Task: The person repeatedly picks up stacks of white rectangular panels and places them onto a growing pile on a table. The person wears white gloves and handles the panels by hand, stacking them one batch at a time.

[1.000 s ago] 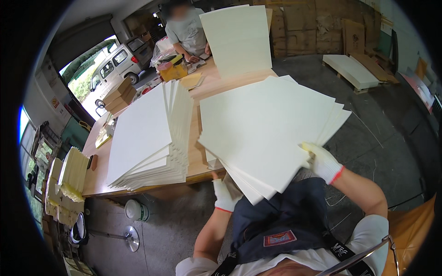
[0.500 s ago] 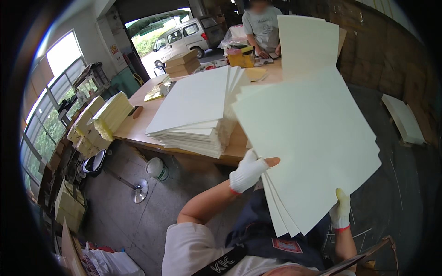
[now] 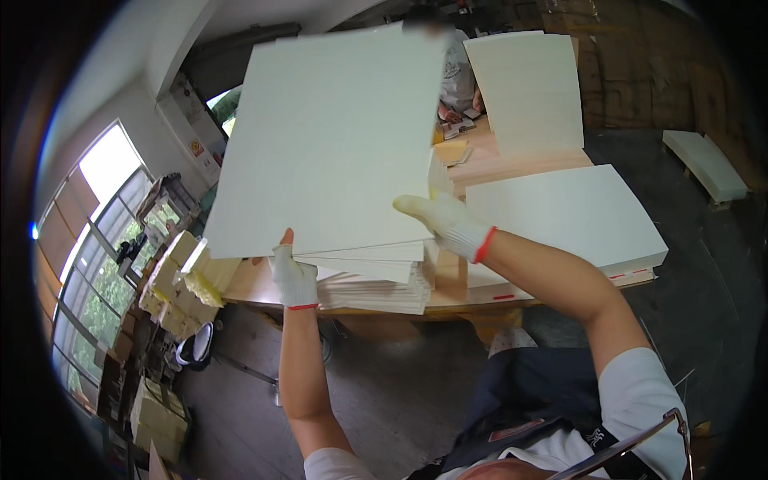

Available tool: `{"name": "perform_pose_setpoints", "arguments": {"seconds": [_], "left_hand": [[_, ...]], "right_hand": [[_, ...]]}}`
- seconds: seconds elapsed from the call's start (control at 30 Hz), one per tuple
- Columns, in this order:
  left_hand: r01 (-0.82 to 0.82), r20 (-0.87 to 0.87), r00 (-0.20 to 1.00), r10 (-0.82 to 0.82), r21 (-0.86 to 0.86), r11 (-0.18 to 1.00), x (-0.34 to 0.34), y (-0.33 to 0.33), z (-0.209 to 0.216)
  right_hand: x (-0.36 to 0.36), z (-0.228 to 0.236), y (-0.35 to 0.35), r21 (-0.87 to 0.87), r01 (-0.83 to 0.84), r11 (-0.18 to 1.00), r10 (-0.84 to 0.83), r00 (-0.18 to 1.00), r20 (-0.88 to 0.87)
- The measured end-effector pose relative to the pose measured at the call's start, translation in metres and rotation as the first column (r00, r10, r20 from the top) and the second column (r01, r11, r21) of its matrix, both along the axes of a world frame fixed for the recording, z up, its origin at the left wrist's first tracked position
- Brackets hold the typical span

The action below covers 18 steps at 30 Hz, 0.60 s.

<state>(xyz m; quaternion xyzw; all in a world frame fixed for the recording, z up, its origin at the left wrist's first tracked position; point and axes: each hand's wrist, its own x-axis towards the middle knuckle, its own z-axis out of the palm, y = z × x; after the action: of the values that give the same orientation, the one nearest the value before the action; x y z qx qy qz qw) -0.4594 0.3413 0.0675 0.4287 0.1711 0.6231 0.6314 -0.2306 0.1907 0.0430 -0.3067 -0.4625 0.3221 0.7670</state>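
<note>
Large white sheets (image 3: 336, 144), a few together, are tilted up above a stack of similar sheets (image 3: 376, 298) at the left of the table. My left hand (image 3: 294, 276), in a white glove with the thumb tip bare, grips their near edge, thumb on top. At their right edge, my right hand (image 3: 448, 222), in a white glove with a yellowish thumb, has its thumb across the face. The other fingers of both hands are mostly hidden. To the right, a second stack of white sheets (image 3: 560, 216) lies squared near the table's front edge.
Behind the right stack, white boards (image 3: 524, 96) stand upright on the wooden table (image 3: 480, 164). A person (image 3: 458, 80) works at the far side. Yellowish stacks (image 3: 172, 268) stand at the left, by a black-and-white bin (image 3: 196, 346). A white stack (image 3: 704, 164) sits low at the right.
Both hands have carried the sheets from the right over to the left stack, raising their far edge. The right stack has come into view, and the sheets now cover the doorway and van.
</note>
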Motion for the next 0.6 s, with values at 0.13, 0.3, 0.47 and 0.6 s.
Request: {"name": "perform_pose_setpoints", "arguments": {"seconds": [0.13,0.3,0.47,0.6], "left_hand": [[-0.095,-0.094,0.992,0.08,-0.171,0.981,-0.007,0.089,-0.048],[-0.07,-0.311,0.948,-0.067,-0.41,0.909,-0.014,0.142,-0.111],[-0.065,-0.222,0.973,-0.056,-0.501,0.863,-0.016,0.118,-0.11],[-0.033,-0.177,0.983,-0.041,-0.397,0.917,-0.02,0.115,-0.108]], "right_hand": [[0.011,-0.016,0.074,-0.488,-0.101,0.867,0.049,0.992,-0.117],[0.021,-0.082,0.124,-0.493,-0.064,0.868,-0.018,0.987,-0.16],[0.019,-0.071,0.101,-0.627,-0.078,0.775,-0.024,0.988,-0.152],[0.009,-0.068,0.102,-0.537,-0.074,0.84,-0.039,0.98,-0.197]]}}
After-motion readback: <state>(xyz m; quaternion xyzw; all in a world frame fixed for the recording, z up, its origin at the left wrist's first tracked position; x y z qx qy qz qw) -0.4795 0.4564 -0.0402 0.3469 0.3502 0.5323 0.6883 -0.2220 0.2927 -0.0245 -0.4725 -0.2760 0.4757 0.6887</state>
